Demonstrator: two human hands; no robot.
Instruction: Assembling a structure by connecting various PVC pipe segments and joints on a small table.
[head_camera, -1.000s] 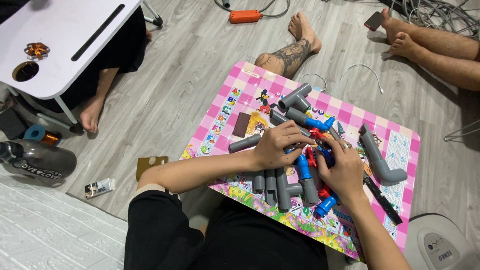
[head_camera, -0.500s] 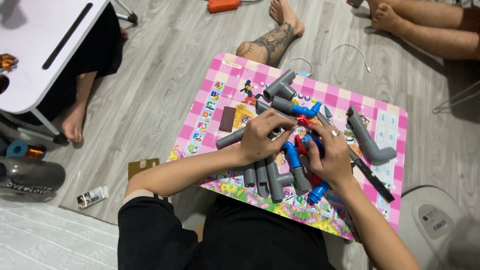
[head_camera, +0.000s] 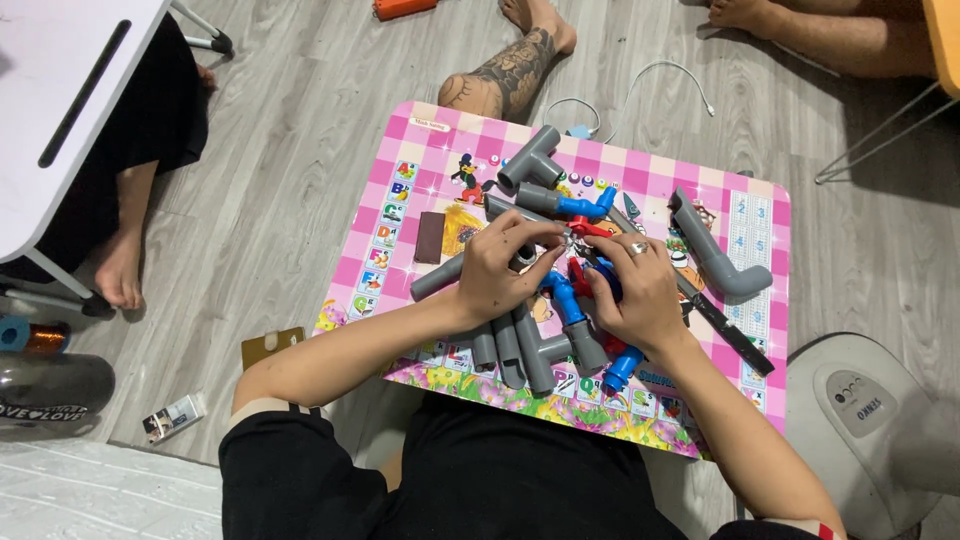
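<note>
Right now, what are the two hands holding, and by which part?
Both hands meet on a pipe assembly of grey, blue and red pieces. The left hand grips a grey pipe at its near end; the right hand covers the blue and red fittings. Exact finger contact is hidden.

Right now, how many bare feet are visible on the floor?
3: one beside the white table at left, one on the tattooed leg above the pink table, one at top right. More may be hidden outside the frame.
</note>
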